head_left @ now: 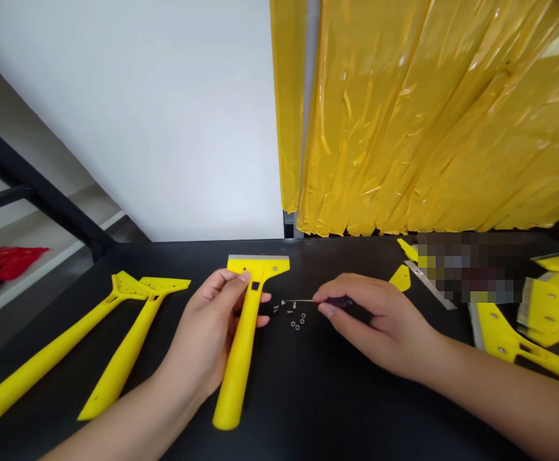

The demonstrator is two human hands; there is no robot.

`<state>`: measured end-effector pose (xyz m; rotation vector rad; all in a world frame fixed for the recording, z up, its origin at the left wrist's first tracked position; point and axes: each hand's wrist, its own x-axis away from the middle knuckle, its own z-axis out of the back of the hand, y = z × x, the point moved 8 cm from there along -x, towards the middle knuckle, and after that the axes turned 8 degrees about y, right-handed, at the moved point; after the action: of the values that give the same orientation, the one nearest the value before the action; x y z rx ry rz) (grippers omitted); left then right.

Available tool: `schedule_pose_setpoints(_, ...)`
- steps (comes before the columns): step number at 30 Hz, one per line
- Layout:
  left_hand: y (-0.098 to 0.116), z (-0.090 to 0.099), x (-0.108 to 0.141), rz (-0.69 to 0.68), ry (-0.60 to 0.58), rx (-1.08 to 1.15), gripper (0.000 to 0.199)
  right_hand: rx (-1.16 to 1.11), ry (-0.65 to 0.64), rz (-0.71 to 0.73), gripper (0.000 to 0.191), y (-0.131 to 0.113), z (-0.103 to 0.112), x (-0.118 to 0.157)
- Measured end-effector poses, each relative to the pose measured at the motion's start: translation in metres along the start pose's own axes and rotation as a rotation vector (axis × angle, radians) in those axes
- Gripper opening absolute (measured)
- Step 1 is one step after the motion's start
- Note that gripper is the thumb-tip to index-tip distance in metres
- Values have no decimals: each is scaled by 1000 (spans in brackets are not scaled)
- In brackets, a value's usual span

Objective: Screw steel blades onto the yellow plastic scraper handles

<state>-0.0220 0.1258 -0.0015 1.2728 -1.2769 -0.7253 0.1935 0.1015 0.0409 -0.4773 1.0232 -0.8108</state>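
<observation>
My left hand [212,320] grips a yellow scraper [241,346] near its head, the thumb on the front face. A metal blade [259,257] runs along the scraper's top edge. One screw [275,269] shows on the right of the head, and a dark hole is on the left. In my right hand [370,314] is a thin screwdriver [339,301] with a dark handle, held level and pointing left. Its tip is at one of several small loose screws [289,312] on the black table. Several small nuts or washers [297,327] lie just below them.
Two yellow scraper handles [135,333] lie at the left. At the right are several yellow scrapers [500,330], a loose metal strip [430,285] and a yellow plate [401,277]. A blurred patch hides part of that area. Yellow plastic sheeting [404,128] and a white panel [173,115] stand behind the black table [337,397].
</observation>
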Motion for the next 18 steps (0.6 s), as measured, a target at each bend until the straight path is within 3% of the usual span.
schedule_pose_setpoints(4,3,4,-3,-19,32,-17,14,-6,55,-9,15,-6,10,-2)
schedule_pose_setpoints(9,-2,-1,2,31,-11,-27,12,-3,181,-64,15,-14,29,0)
schedule_pose_setpoints(13,-19,-11,16,186,-121,-5,8,-75,250,-125,16,-15,37,3)
schedule_pose_setpoints(18,-39,-21,37,376,-283,59,17,-148,270,-178,13,-15,34,4)
